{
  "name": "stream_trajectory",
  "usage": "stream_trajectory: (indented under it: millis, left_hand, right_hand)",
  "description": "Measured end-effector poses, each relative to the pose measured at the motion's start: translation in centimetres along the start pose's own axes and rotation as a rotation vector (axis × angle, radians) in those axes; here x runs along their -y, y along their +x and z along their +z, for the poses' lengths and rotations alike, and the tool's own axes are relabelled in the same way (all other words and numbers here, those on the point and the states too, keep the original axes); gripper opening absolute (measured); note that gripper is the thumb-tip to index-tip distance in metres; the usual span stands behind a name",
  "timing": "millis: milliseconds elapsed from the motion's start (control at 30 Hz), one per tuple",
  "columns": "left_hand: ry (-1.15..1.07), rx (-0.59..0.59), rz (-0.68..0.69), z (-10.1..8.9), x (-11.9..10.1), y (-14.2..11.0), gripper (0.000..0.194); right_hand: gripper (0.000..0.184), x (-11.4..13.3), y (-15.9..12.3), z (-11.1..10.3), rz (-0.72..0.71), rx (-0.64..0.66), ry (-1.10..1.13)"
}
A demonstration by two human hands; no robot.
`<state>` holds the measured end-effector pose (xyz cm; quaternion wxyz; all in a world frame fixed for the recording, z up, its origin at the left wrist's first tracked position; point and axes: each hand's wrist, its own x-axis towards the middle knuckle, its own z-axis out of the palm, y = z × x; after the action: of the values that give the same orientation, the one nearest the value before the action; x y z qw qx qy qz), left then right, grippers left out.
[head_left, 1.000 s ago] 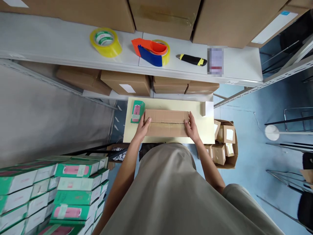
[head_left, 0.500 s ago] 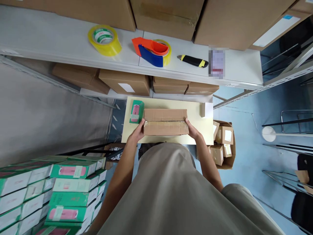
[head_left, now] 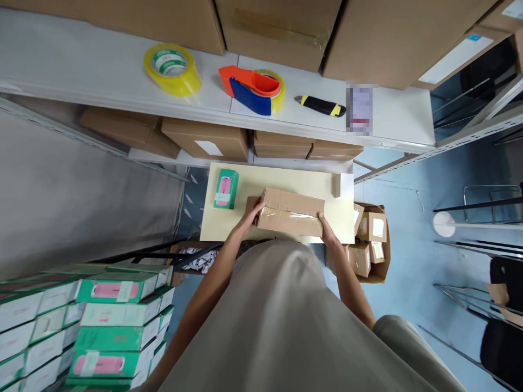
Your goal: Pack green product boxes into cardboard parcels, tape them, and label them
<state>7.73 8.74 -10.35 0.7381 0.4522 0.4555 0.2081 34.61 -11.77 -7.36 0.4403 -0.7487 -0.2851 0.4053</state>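
A brown cardboard box (head_left: 291, 213) with clear tape along its middle seam is held between my two hands over the pale yellow table (head_left: 223, 226). My left hand (head_left: 252, 215) grips its left end, where a flap sticks out. At its right end, my right hand (head_left: 327, 228) clasps the side, thumb on top. The box sits slightly turned, its right end nearer to me. Left of it stands a green box with a pink bottle picture (head_left: 226, 189). A small white box (head_left: 344, 185) is at the table's right edge.
On the grey shelf (head_left: 392, 117) ahead lie a yellow tape roll (head_left: 171, 69), an orange-and-blue tape dispenser (head_left: 252, 90) and a utility knife (head_left: 321, 105). Stacked green boxes (head_left: 112, 337) stand at lower left. A large carton holding small boxes (head_left: 371, 239) is on the floor at right.
The cardboard box has moved right and turned clockwise, both hands going with it. A flap now shows at its left end. The green box has not moved on the table.
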Motion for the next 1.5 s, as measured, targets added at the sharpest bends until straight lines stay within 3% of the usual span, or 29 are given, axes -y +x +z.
stream_trajectory:
  millis: [133,233,367,533,800,967,1033,1100,1200,1300,1400,1500]
  left_hand:
    - [-0.067,-0.104,-0.079,-0.3,2.2,-1.1,0.092]
    - [0.012,-0.248,-0.006,-1.5,2.3,-1.3,0.086]
    - [0.145,-0.327,0.135,-2.2,1.2,-1.3,0.075]
    - [0.174,-0.299,0.169,-1.7,1.0,-1.6,0.077]
    - [0.155,-0.307,0.146,-1.8,0.8,-1.4,0.072]
    - [0.214,-0.321,0.302,-2.0,-1.1,-2.2,0.062]
    - [0.250,-0.358,0.399,-1.9,-3.3,-1.8,0.053]
    - [0.292,-0.390,0.521,-1.5,-6.8,-1.2,0.044]
    - [0.298,-0.413,0.703,-0.2,-13.6,-0.1,0.033]
    - [0.242,-0.431,0.795,1.4,-20.1,0.3,0.024]
    - [0.215,-0.418,0.904,2.6,-23.9,-0.1,0.020]
    - [0.202,-0.423,0.923,3.0,-24.5,-1.1,0.020]
  right_hand:
    - [0.080,-0.6,-0.7,0.3,0.095,0.027,0.084]
    - [0.091,-0.1,0.4,0.8,0.097,0.011,0.046]
    - [0.104,0.7,1.5,1.7,0.010,-0.189,-0.090]
    - [0.063,1.3,1.0,2.8,-0.198,-0.233,-0.396]
    - [0.057,1.0,1.1,2.9,-0.274,-0.202,-0.488]
    - [0.041,2.5,1.9,2.6,-0.411,-0.277,-0.582]
    - [0.038,4.9,3.3,2.8,-0.519,-0.304,-0.609]
    - [0.038,9.0,5.1,3.3,-0.640,-0.324,-0.608]
    - [0.039,17.5,8.0,5.2,-0.811,-0.310,-0.603]
    - [0.047,26.8,11.1,8.4,-0.901,-0.227,-0.680]
    - [0.054,33.9,14.0,11.9,-0.876,-0.130,-0.836]
    - [0.062,37.4,16.4,14.6,-0.680,-0.056,-1.027]
